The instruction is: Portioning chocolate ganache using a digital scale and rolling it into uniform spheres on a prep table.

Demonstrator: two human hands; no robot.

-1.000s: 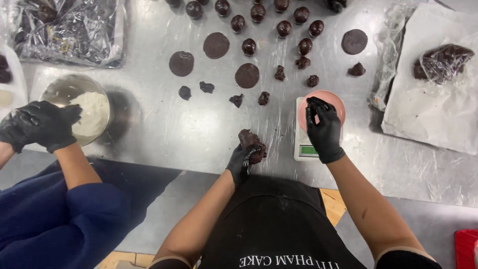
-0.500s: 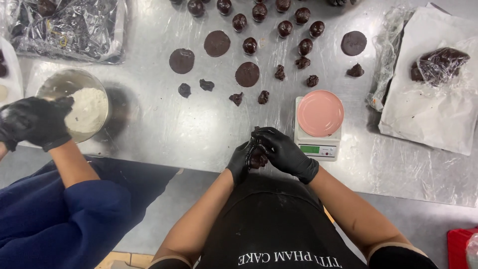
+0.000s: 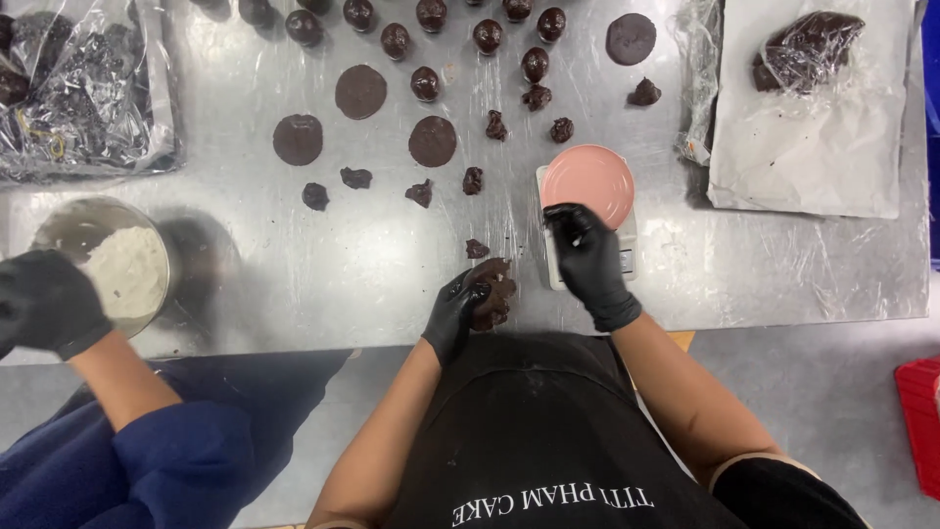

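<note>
Dough lump (image 3: 493, 292) gripped in left hand (image 3: 458, 312) at table (image 3: 323, 264) edge, right hand (image 3: 585, 253) loosely curled, empty over scale (image 3: 590, 211), bare steel between.

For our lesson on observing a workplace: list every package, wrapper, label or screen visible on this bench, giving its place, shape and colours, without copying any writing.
Clear plastic bag: far left corner, crumpled, shiny, holding dark pieces.
White paper sheet: far right, rectangular, under a dark lump in clear film.
Loose clear film: just left of the paper, crumpled.
Small scale: centre, white body, round pink plate; its screen is hidden behind the right hand.
Apron lettering: white on black, bottom centre.
</note>
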